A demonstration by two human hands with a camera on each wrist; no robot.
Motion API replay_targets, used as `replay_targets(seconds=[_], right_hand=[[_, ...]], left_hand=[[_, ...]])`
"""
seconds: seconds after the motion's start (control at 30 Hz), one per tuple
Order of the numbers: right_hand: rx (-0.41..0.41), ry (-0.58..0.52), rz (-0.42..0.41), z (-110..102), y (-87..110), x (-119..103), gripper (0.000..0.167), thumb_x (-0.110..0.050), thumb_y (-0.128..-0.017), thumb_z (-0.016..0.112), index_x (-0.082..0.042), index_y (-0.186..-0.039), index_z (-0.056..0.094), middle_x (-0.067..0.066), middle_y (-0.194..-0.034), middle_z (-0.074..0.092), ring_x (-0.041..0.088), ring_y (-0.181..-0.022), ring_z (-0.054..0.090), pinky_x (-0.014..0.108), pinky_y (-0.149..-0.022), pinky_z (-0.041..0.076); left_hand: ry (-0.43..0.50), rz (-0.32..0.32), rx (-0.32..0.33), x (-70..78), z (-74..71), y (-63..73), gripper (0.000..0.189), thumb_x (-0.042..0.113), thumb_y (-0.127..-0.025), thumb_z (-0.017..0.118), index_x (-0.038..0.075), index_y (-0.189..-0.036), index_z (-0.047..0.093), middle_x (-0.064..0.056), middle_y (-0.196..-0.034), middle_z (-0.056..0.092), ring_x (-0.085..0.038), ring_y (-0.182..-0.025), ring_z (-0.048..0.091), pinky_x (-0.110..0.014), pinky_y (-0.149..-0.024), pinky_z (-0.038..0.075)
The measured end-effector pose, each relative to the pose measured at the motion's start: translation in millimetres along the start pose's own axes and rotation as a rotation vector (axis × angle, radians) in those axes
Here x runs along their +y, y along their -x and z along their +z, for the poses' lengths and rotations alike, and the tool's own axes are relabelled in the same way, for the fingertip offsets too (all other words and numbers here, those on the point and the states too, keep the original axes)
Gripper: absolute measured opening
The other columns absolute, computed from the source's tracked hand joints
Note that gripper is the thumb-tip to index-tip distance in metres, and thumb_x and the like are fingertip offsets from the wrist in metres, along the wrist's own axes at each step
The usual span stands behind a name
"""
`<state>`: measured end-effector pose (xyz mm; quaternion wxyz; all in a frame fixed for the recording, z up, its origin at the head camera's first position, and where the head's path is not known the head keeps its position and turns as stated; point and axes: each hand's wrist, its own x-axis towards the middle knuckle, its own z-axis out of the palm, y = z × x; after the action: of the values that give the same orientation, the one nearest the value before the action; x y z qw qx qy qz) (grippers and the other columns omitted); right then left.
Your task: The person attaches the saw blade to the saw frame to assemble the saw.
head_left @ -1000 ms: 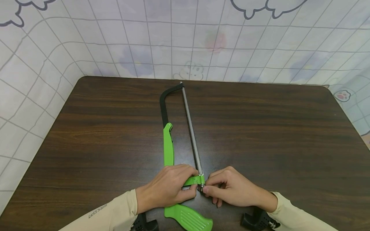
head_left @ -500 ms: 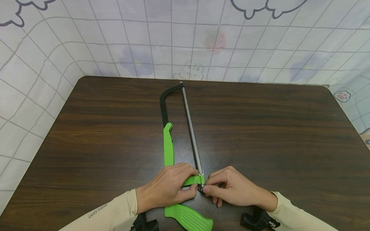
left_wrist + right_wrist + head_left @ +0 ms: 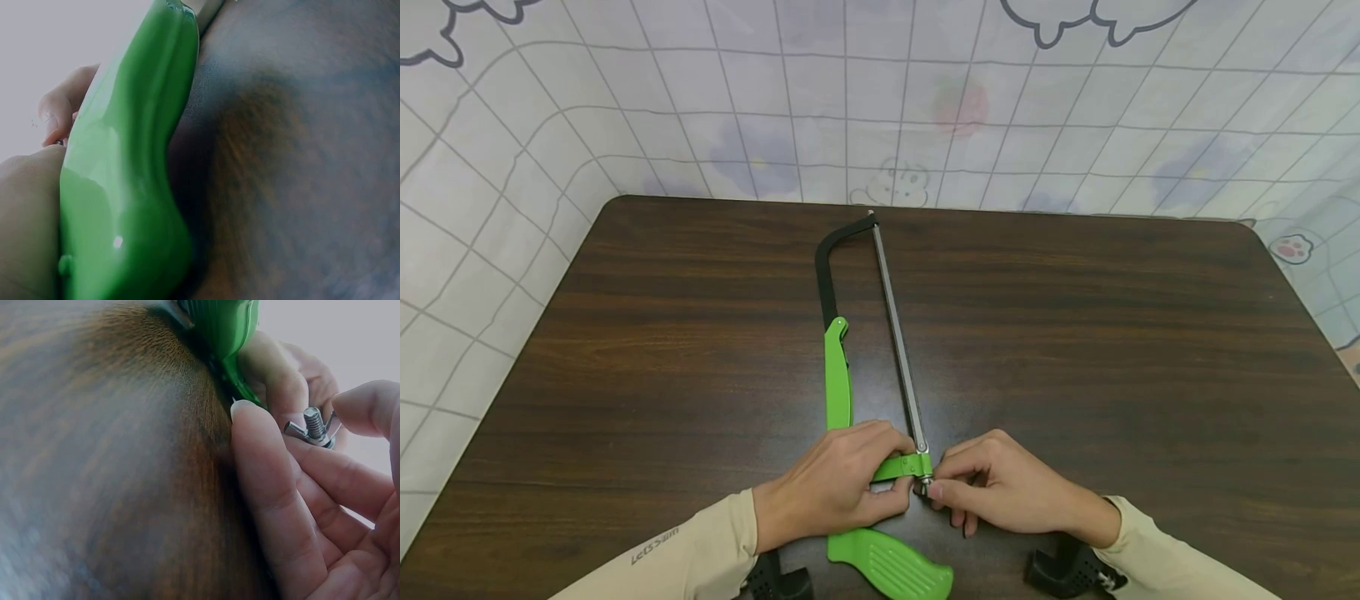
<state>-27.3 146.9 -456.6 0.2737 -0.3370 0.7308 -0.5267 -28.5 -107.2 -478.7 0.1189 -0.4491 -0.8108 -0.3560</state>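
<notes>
A hacksaw with a green and black frame (image 3: 837, 375) lies on the dark wooden table, its grey blade (image 3: 895, 325) on the right side. The left hand (image 3: 842, 479) grips the green crosspiece of the frame near the blade's lower end. At that end the right hand (image 3: 1000, 487) pinches a metal wing nut (image 3: 325, 439), which sits on a threaded bolt in the right wrist view. Below the left hand, the ribbed green handle (image 3: 895, 567) points toward the person. In the left wrist view the handle (image 3: 131, 169) covers most of the left hand.
The dark wooden table (image 3: 1112, 333) reaches back to a white gridded sheet (image 3: 880, 100) that rises behind and along the sides. A black wrist device (image 3: 1067, 571) is under the right sleeve, another (image 3: 778, 579) under the left.
</notes>
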Motion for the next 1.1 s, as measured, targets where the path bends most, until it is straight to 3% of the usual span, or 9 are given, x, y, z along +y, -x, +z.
replay_targets(seconds=[0.27,0.5,0.67,0.87,1.1], right_hand=[[0.002,-0.002,-0.04,-0.5,-0.6,-0.3,0.022,-0.013,-0.105,0.058,-0.013,-0.092,0.076,0.007,-0.076,0.069,0.002,-0.059,0.067,0.027,-0.05,0.057],[0.004,-0.008,-0.016,-0.3,0.1,0.3,0.021,-0.015,-0.104,0.06,-0.015,-0.091,0.076,0.005,-0.077,0.069,0.002,-0.059,0.067,0.028,-0.05,0.057],[0.0,-0.008,-0.062,-0.7,-0.2,2.1,0.021,-0.011,-0.104,0.058,-0.012,-0.092,0.075,0.005,-0.076,0.069,-0.001,-0.059,0.067,0.027,-0.049,0.057],[0.0,-0.02,0.01,-1.3,-0.1,0.1,0.02,-0.013,-0.104,0.06,-0.013,-0.092,0.077,0.006,-0.077,0.07,0.002,-0.059,0.067,0.029,-0.051,0.057],[-0.011,-0.05,-0.076,-3.1,-0.8,1.0,0.022,-0.006,-0.104,0.057,-0.007,-0.097,0.077,0.012,-0.077,0.07,0.007,-0.058,0.068,0.029,-0.049,0.057]], left_hand=[[-0.001,0.008,0.016,-0.5,0.5,-0.2,0.026,0.011,-0.083,0.073,0.015,-0.106,0.063,0.008,-0.086,0.063,0.001,-0.071,0.049,-0.006,-0.064,0.04],[0.002,0.005,0.017,-0.1,0.7,-0.1,0.025,0.012,-0.083,0.073,0.015,-0.106,0.063,0.008,-0.087,0.064,0.001,-0.07,0.049,-0.006,-0.064,0.04],[0.009,-0.008,0.012,0.2,0.5,-0.1,0.025,0.011,-0.083,0.073,0.016,-0.106,0.063,0.009,-0.086,0.063,0.002,-0.07,0.048,-0.005,-0.064,0.039],[0.026,-0.011,0.021,0.6,0.6,-0.1,0.026,0.01,-0.083,0.073,0.016,-0.107,0.063,0.009,-0.085,0.062,0.001,-0.069,0.048,-0.005,-0.064,0.039],[0.036,-0.008,0.037,0.7,0.4,-0.6,0.026,0.009,-0.082,0.073,0.015,-0.106,0.064,0.009,-0.084,0.061,0.001,-0.069,0.047,-0.005,-0.064,0.039]])
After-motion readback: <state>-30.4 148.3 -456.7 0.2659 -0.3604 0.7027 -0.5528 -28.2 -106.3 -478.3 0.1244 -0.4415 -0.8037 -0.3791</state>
